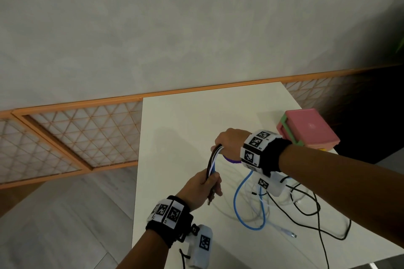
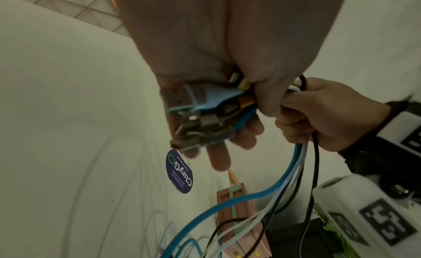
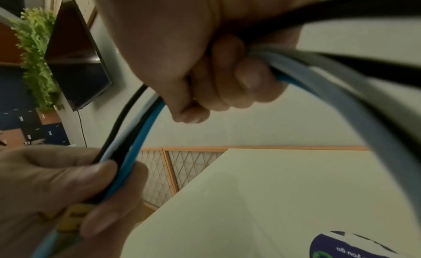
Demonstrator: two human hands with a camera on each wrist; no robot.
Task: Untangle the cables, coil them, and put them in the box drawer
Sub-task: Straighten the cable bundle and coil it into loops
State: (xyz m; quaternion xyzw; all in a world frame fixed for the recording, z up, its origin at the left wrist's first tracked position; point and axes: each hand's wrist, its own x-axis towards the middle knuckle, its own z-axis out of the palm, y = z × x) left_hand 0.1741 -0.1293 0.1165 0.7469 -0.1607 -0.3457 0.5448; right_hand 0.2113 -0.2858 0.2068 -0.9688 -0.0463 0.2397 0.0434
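A bundle of cables (image 1: 212, 162), blue, white and black, is gripped above the white table (image 1: 185, 120) between both hands: its connector ends are clasped in the left hand (image 1: 197, 189), and the strands just beyond are enclosed by the fisted right hand (image 1: 229, 143). The loose remainder trails down onto the table toward its near right corner. The pink box drawer (image 1: 308, 130) stands at the right edge, behind the right wrist.
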